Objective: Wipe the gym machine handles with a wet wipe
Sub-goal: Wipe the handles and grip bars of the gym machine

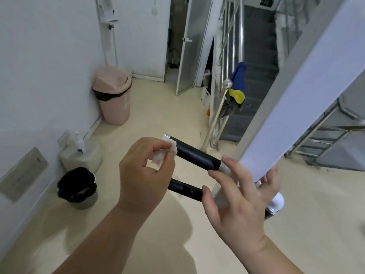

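Two black foam-covered handles stick out leftward from a white machine column [308, 95]. The upper handle [197, 155] ends in a white cap; the lower handle [185, 189] is partly hidden behind my left hand. My left hand [144, 175] pinches a crumpled white wet wipe [164, 155] against the outer end of the upper handle. My right hand [243, 200] has its fingers spread, fingertips resting near the inner ends of both handles, by the column's base.
A pink swing-lid bin [113, 93] stands in the corner. A small black-lined bin [78, 187] and a white jug with a pump bottle [81, 151] sit by the left wall. A metal stair railing [221, 111] with blue and yellow cloths borders descending stairs.
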